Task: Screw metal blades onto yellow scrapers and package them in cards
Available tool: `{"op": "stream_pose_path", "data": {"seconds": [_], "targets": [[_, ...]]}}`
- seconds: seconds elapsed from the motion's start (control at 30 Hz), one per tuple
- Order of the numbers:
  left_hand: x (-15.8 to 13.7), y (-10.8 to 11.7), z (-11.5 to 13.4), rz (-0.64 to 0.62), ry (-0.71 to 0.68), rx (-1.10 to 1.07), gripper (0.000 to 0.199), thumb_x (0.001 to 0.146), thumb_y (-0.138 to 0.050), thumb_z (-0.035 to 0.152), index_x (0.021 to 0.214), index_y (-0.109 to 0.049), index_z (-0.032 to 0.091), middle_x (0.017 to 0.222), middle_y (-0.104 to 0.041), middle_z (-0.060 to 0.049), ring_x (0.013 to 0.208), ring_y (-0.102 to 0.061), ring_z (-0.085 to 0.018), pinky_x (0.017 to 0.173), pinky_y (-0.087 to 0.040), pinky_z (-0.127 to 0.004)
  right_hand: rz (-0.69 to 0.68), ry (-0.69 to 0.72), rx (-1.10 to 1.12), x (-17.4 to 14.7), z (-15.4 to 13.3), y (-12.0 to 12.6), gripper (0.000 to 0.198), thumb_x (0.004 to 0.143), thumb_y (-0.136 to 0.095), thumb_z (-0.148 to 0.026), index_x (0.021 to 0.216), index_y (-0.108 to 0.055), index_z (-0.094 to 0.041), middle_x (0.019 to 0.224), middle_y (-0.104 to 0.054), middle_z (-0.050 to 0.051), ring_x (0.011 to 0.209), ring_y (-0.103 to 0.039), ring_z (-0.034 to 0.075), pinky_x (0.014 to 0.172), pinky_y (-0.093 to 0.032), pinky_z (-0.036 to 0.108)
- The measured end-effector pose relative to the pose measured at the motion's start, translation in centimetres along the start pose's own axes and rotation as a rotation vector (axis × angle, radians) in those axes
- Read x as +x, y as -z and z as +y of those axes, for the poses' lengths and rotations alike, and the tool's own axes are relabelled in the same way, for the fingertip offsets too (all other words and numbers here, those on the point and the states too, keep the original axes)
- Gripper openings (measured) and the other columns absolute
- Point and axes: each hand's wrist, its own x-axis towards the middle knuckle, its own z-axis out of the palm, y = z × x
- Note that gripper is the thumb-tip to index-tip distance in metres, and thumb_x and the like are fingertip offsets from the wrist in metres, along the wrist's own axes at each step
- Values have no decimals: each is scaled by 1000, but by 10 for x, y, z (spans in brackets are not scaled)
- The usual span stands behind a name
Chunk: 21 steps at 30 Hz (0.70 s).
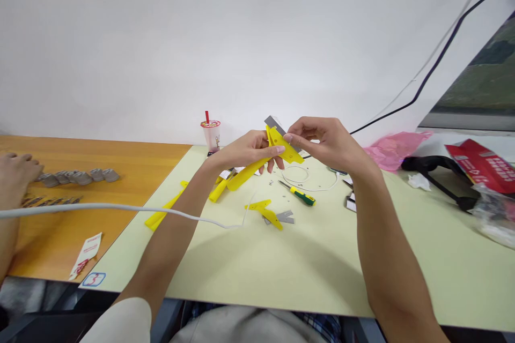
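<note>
Above the table, my left hand [257, 150] is closed around a yellow plastic scraper [247, 174], its thumb pressed on the wide head. A flat grey metal blade [274, 124] sticks out along the head's upper edge. The fingers of my right hand [319, 136] pinch this blade where it meets the yellow head; their exact grip is partly hidden. Below them on the table lie yellow plastic head pieces [263, 209] over loose grey blades [286, 217]. A green-and-yellow screwdriver [300, 194] and several tiny screws [271, 183] are close by. More yellow handles [161, 217] rest around my left forearm.
A cup with a red straw [211, 134] stands by the wall. A white cable [120, 207] crosses in front of my left arm. At right are pink plastic [396, 150], a black object [438, 177] and a red package [483, 163]. Another person's hand [18, 171] is at far left.
</note>
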Motion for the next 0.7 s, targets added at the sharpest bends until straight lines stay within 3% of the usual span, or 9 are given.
{"op": "stream_pose_path", "data": {"seconds": [0.3,0.53,0.7], "targets": [[1,0,-4,-9,-15,-23,50,107,-72,63,117,-73,15,100,-84,-15,83,-78,-18,67,-59,-27,-31,-21,11,0,2,1,46,96,-82,-70,91,-82,-24,84,-78,5,74,-66,20,72,-58,40],[2,1,-8,14,-14,-42,50,110,-67,64,122,-69,15,113,-83,-17,84,-77,-16,76,-62,-30,-17,-13,-3,-1,1,4,50,93,-84,-74,88,-83,-24,85,-79,6,76,-67,21,71,-58,41],[6,-4,-10,53,-38,-53,50,110,-66,65,119,-66,16,101,-81,-15,92,-78,-20,75,-60,-31,-20,-21,-14,-2,2,8,51,93,-83,-74,87,-83,-24,84,-79,6,75,-66,20,71,-57,40]]}}
